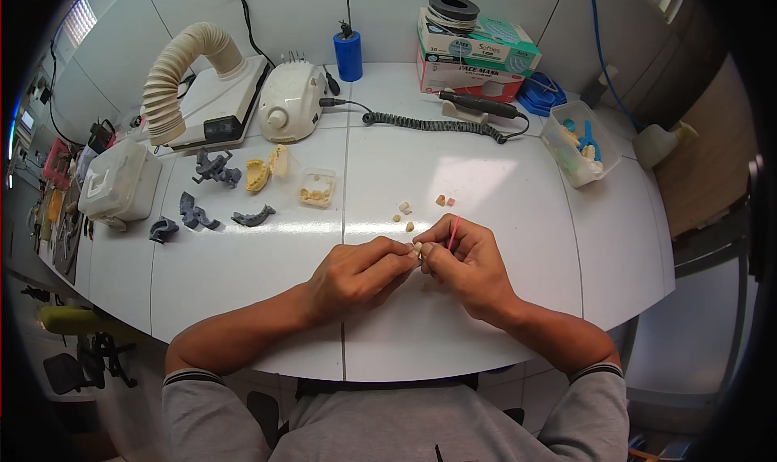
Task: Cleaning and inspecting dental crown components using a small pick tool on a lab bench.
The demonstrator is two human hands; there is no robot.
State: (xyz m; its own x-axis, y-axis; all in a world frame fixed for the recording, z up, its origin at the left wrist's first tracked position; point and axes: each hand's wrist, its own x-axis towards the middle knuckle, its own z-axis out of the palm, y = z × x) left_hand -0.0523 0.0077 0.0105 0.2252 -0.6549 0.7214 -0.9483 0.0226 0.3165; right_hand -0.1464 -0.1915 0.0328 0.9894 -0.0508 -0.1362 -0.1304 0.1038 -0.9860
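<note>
My left hand (360,272) pinches a small cream tooth-like piece (418,249) at the middle of the white desk (518,268). My right hand (473,272) has its fingers on the same piece and holds a thin pink stick (456,229), upright among them. The piece is partly hidden by my fingertips. Just beyond my hands lie several small cream and brownish bits (409,226) and a pink bit (451,202). To their left are a small clear case (317,188) with cream pieces, yellow dental casts (257,174) and several grey moulded parts (194,211).
At the back stand a hose extractor (178,81), a white control unit (289,106), a blue cylinder (348,57), boxes (473,73) with a spool and a corded handpiece (477,106). A plastic container (579,142) and spray bottle (660,146) are right, a lidded box (121,178) left.
</note>
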